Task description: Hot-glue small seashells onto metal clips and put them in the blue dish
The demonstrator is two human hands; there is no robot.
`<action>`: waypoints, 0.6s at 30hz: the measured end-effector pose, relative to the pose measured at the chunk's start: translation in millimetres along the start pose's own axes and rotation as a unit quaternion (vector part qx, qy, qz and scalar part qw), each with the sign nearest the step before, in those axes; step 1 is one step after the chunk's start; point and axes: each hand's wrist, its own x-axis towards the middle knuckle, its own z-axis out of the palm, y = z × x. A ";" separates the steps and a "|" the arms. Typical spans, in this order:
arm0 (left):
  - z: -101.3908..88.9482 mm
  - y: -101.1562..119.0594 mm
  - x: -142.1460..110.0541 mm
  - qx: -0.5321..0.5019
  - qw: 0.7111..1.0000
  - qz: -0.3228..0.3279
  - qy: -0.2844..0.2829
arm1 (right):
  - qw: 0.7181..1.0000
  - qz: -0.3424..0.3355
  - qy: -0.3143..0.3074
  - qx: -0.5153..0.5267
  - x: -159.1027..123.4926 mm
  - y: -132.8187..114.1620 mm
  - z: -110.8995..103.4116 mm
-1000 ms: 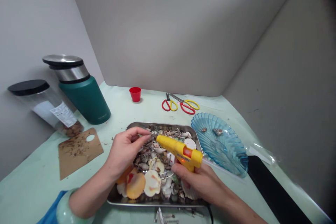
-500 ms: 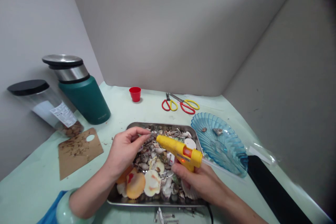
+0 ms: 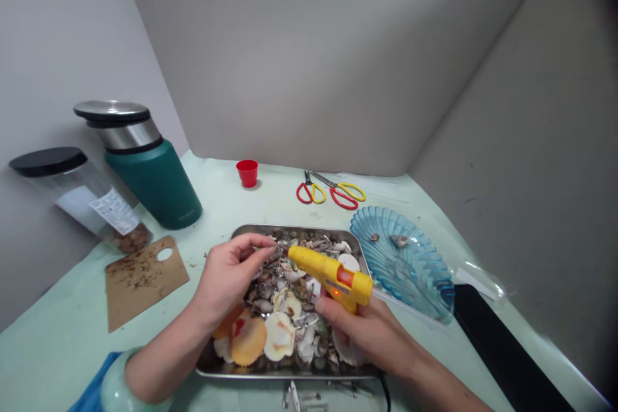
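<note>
In my right hand (image 3: 352, 328) is a yellow hot glue gun (image 3: 328, 273), its small orange light lit and its nozzle pointing left. My left hand (image 3: 236, 270) pinches something small right at the nozzle tip; the fingers hide most of it, so I cannot make out its kind. Both hands are above a metal tray (image 3: 284, 373) full of mixed seashells. Toward its front lie an orange scallop shell (image 3: 249, 342) and a white scallop shell (image 3: 279, 336). A clear glue stick (image 3: 410, 310) sticks out of the gun's back end.
A blue shell-shaped dish (image 3: 410, 270) with a few small shells stands right of the tray. Behind are scissors (image 3: 345, 196) and a red cup (image 3: 248, 174). A green bottle (image 3: 154, 180), a clear jar (image 3: 101, 206) and a brown card (image 3: 145, 283) are on the left.
Almost nothing differs. The view has shifted very slightly, and both hands keep the same pose, with the nozzle still at the left fingertips.
</note>
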 end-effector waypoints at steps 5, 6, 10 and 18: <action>0.4 1.3 0.2 0.003 1.000 0.002 -0.002 | 1.000 0.007 0.010 0.006 -0.4 3.4 0.8; 0.3 1.7 0.1 0.004 1.000 0.004 -0.001 | 1.000 0.007 0.008 0.008 -0.5 2.9 1.0; -0.2 3.7 -0.7 0.008 1.000 0.010 0.003 | 1.000 0.007 0.003 0.018 -0.4 -0.9 1.8; 0.5 2.0 -0.2 0.003 1.000 0.010 0.002 | 0.999 0.004 0.010 0.035 -0.3 1.6 2.2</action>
